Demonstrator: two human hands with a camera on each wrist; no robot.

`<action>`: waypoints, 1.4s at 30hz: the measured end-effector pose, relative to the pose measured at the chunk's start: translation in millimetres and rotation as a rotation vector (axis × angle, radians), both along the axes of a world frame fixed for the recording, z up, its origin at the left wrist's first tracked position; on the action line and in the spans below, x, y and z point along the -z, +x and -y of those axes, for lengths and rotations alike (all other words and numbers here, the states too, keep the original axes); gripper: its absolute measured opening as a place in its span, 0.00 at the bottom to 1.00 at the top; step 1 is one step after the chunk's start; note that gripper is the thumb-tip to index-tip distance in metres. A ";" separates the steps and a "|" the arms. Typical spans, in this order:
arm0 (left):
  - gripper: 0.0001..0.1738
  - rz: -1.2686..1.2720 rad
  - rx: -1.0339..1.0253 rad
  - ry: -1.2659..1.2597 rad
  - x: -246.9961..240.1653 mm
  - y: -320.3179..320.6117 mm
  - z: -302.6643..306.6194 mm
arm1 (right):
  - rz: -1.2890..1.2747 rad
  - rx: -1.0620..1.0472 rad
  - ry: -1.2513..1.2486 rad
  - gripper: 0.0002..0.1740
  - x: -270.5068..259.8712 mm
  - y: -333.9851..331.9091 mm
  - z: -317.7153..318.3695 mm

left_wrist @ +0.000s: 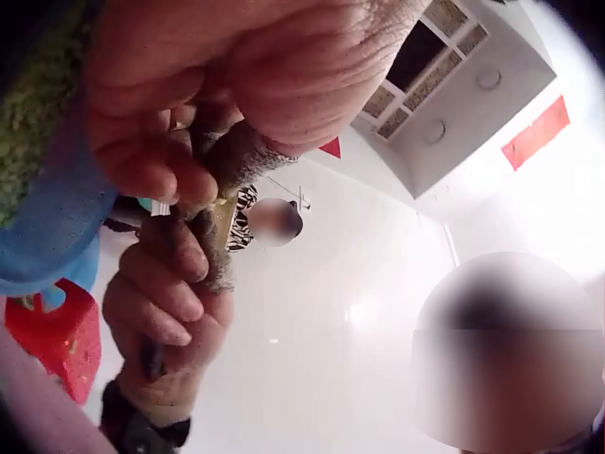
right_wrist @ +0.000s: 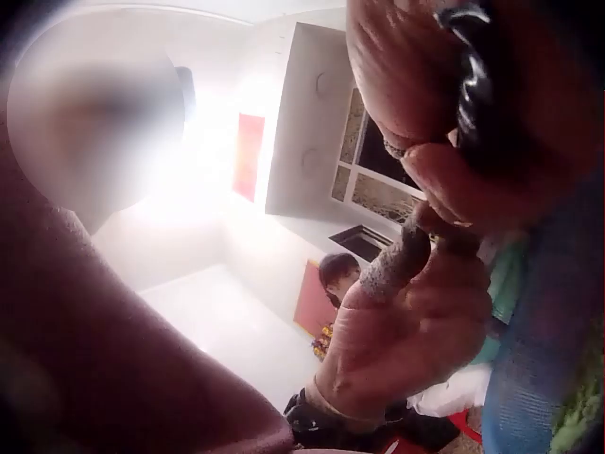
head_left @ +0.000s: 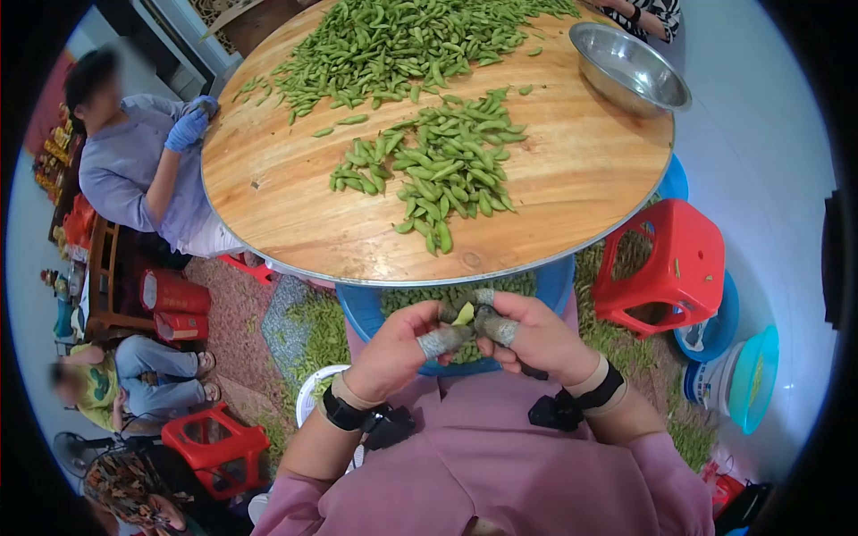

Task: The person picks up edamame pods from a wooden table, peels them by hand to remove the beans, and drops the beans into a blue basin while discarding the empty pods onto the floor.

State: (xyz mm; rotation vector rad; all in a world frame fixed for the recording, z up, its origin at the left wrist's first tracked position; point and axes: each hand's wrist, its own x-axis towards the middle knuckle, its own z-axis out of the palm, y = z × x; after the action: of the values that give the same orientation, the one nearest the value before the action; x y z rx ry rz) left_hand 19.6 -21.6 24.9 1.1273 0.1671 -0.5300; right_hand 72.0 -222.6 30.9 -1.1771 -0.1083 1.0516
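Both hands meet over a blue basin [head_left: 357,308] that holds green shelled beans [head_left: 407,302]. My left hand [head_left: 393,350] pinches a split green soybean pod [head_left: 464,314] between thumb and finger. From the other side my right hand [head_left: 556,344] pinches the same pod, its fingertips close against the left ones. Worn grey coverings [head_left: 502,331] wrap the thumbs and some fingertips. A dark twisted piece [right_wrist: 470,80] lies along the right palm under the curled fingers.
On the round wooden table [head_left: 295,201] lie a small heap of pods [head_left: 456,165], a large heap [head_left: 393,49] and a steel bowl [head_left: 630,67]. A red stool [head_left: 666,255] stands right. Loose husks [head_left: 317,326] cover the floor. A person in blue gloves [head_left: 187,131] sits left.
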 end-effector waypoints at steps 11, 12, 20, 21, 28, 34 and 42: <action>0.12 0.659 0.029 0.878 14.4 -0.4 2.0 | 0.188 0.016 -0.089 0.17 12.6 -0.5 -6.5; 0.12 0.443 0.022 0.710 13.5 -0.1 2.2 | 0.188 0.016 -0.088 0.17 13.6 -0.4 -6.6; 0.08 0.007 -0.058 0.129 11.2 2.4 1.8 | 0.092 0.071 -0.063 0.12 24.4 7.4 -5.8; 0.07 0.053 -0.021 0.248 11.1 2.2 1.8 | 0.091 0.070 -0.063 0.12 26.5 8.0 -7.0; 0.07 0.251 0.144 0.576 28.4 4.3 2.5 | 0.612 0.142 -0.231 0.13 51.3 10.4 -10.9; 0.10 0.182 0.014 0.555 37.8 8.9 6.1 | 1.076 0.089 -0.391 0.16 51.6 9.0 -10.9; 0.14 0.396 0.073 0.820 45.5 15.6 2.2 | 1.124 0.111 -0.412 0.12 44.8 10.0 -12.2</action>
State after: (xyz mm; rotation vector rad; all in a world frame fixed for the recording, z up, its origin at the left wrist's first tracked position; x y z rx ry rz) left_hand 35.2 -23.8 -20.6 2.0191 -0.0116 -0.2851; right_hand 82.0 -210.4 -13.9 -2.0163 -0.7148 0.2019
